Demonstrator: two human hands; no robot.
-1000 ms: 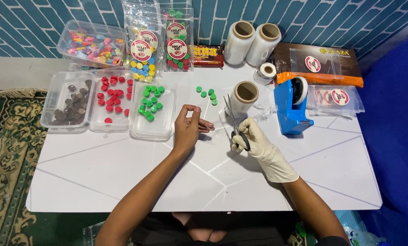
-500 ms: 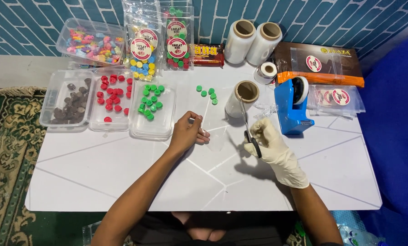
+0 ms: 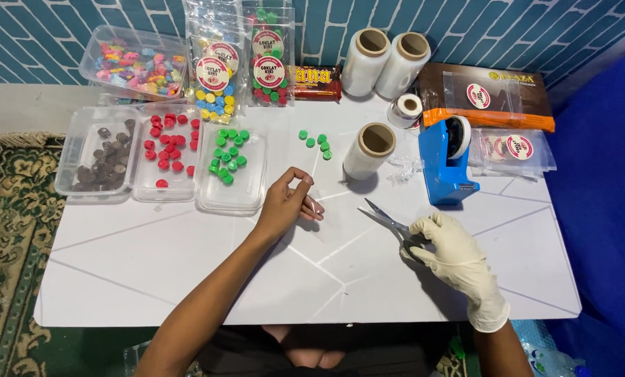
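Observation:
My bare left hand [image 3: 284, 204] rests mid-table with thumb and forefinger pinched on the edge of a thin clear film sheet [image 3: 326, 225], which is barely visible against the white table [image 3: 187, 272]. My right hand [image 3: 452, 251], in a white glove, grips the handles of metal scissors [image 3: 384, 217]. The blades are slightly apart, point left toward my left hand and lie low over the table. An upright roll of clear film [image 3: 368, 150] stands just beyond both hands. Several loose green candies [image 3: 314, 142] lie to its left.
Three clear trays sit at the left with brown [image 3: 82, 190], red [image 3: 160, 195] and green [image 3: 234, 202] candies. A blue tape dispenser [image 3: 443, 164] stands right of the roll. Candy bags [image 3: 239, 63], a box of mixed candies [image 3: 134, 66], two more rolls [image 3: 385, 59] and packets line the back.
My right hand has drawn the scissors away from the film roll, down and to the right. My left hand has moved slightly toward me, still pinched.

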